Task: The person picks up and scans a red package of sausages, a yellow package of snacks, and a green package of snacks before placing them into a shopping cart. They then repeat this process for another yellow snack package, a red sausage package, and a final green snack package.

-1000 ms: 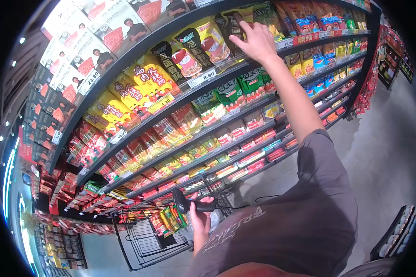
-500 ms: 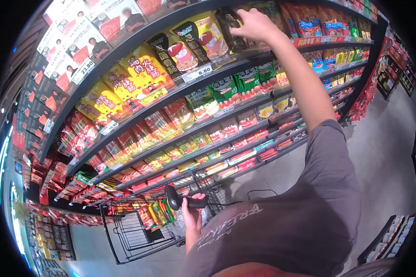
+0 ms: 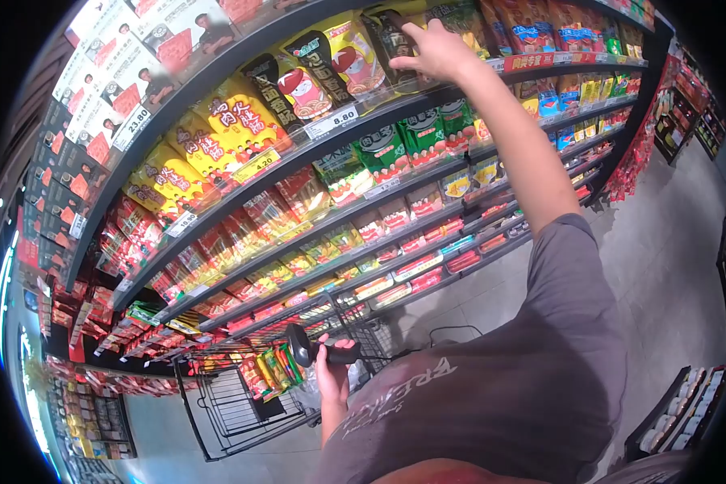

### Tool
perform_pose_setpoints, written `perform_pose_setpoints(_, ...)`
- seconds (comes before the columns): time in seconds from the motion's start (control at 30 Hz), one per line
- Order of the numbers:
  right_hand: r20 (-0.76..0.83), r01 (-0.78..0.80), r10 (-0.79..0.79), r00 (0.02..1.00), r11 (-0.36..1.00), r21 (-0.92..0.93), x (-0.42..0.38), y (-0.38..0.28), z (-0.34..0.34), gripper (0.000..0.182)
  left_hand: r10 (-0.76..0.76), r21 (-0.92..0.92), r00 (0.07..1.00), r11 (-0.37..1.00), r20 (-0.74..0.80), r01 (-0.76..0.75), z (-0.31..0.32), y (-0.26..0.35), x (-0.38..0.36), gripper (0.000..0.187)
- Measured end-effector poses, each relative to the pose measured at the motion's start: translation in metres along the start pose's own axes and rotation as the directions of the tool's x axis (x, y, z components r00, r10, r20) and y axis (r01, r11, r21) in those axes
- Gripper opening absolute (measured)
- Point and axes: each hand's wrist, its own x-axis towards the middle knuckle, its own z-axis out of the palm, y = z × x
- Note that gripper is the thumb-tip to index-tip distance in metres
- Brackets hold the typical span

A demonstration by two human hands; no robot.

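Observation:
My right hand (image 3: 440,52) is raised at the upper shelf, its fingers spread in front of a dark package (image 3: 387,40); whether the fingertips touch it I cannot tell. Left of it stand yellow and black packages (image 3: 348,60) with a bowl picture, above a price tag (image 3: 331,123) reading 8.80. Low in the view, my left hand (image 3: 331,375) is wrapped round the handle of a black handheld scanner (image 3: 302,347). The scanner is over a black wire shopping cart (image 3: 210,411), where colourful packets (image 3: 266,373) lie.
Curved shelves (image 3: 298,153) with many packaged foods span the view. Stacked boxes (image 3: 125,101) stand at the upper left. Grey floor (image 3: 661,242) shows at the right, with a low rack (image 3: 678,411) at the lower right. A cable (image 3: 452,327) loops beside the cart.
My right hand has moved slightly down, and its fingers are spread a little more. The shelf goods appear shifted slightly left. My left hand keeps its hold on the scanner.

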Motion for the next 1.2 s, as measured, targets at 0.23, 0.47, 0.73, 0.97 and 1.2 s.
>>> perform_pose_setpoints(0.23,-0.687,0.227,-0.092,0.720,0.968,0.108,-0.038,-0.021,-0.004,0.064,-0.024,0.060,0.999,0.998,-0.026,0.026,0.004,-0.005,0.001,0.038)
perform_pose_setpoints(0.47,-0.853,0.222,-0.050,0.520,0.972,0.078,-0.006,-0.019,0.046,0.083,-0.012,0.018,0.998,1.000,-0.055,0.013,-0.007,-0.007,0.004,0.039)
perform_pose_setpoints(0.73,-0.234,0.071,0.215,0.948,0.573,0.816,-0.006,0.026,0.036,0.046,0.005,-0.028,0.989,1.000,-0.145,-0.009,-0.025,-0.010,-0.006,0.037)
perform_pose_setpoints(0.97,0.006,-0.031,0.040,0.999,0.687,0.726,0.017,0.040,0.022,0.045,-0.010,-0.017,0.983,1.000,-0.181,0.007,-0.020,-0.006,-0.001,0.036)
perform_pose_setpoints(1.2,-0.190,0.122,-0.020,0.982,0.828,0.547,0.057,0.062,0.040,0.049,-0.004,0.071,0.993,0.997,-0.119,0.012,-0.004,-0.004,0.011,0.038)
